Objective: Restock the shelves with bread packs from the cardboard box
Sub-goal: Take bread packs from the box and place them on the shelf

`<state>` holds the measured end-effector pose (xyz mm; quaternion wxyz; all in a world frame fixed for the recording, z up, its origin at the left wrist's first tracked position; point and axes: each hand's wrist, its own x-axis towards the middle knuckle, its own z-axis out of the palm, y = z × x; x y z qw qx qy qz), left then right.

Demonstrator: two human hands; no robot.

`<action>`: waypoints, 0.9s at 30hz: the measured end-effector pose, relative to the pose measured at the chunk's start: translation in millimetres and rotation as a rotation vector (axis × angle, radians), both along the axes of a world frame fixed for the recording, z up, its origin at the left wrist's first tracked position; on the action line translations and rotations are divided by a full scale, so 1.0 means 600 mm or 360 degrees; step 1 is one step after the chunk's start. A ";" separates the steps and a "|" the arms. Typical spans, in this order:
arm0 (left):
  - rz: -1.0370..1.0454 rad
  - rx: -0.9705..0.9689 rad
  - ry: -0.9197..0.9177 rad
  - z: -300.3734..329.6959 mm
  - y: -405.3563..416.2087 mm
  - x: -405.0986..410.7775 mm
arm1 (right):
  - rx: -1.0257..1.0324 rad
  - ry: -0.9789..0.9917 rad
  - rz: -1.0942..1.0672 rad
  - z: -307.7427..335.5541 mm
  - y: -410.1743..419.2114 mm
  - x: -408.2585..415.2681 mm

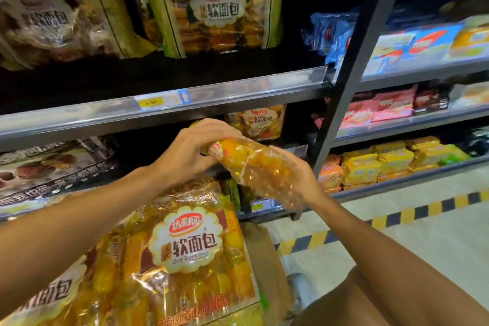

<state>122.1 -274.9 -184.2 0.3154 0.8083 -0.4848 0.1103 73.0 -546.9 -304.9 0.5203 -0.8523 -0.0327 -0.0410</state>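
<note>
A clear bread pack (pixel 260 168) with orange rolls hangs in front of the middle shelf, held by both hands. My left hand (pixel 197 148) grips its top end. Under its lower end sits my right hand (pixel 301 180), partly seen through the plastic. Below lies the cardboard box (pixel 267 262), with large yellow bread packs (pixel 185 254) stacked in it. More bread packs (pixel 211 5) stand upright on the upper shelf, and one bread pack (pixel 258 120) stands at the back of the middle shelf.
A grey shelf rail with a price tag (pixel 161 102) runs above my hands. A dark upright post (pixel 352 69) divides this bay from the right bay of biscuit packs (pixel 391 161). Yellow-black floor tape (pixel 397 216) runs along the shelf base.
</note>
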 end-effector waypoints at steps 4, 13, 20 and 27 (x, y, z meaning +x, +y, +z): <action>0.0250 -0.0197 0.0279 -0.004 -0.011 0.006 | 0.0256 -0.0081 -0.0132 0.011 0.002 -0.012; 0.0681 0.0765 0.0349 -0.066 -0.041 0.036 | 0.0676 -0.0334 -0.0562 0.039 0.006 -0.008; 0.0746 0.0316 0.1256 -0.098 -0.082 0.104 | 0.0679 -0.0064 -0.0557 0.020 0.006 0.047; 0.1061 -0.0269 0.1790 -0.116 -0.130 0.144 | 0.0465 -0.0185 -0.0584 0.002 0.008 0.088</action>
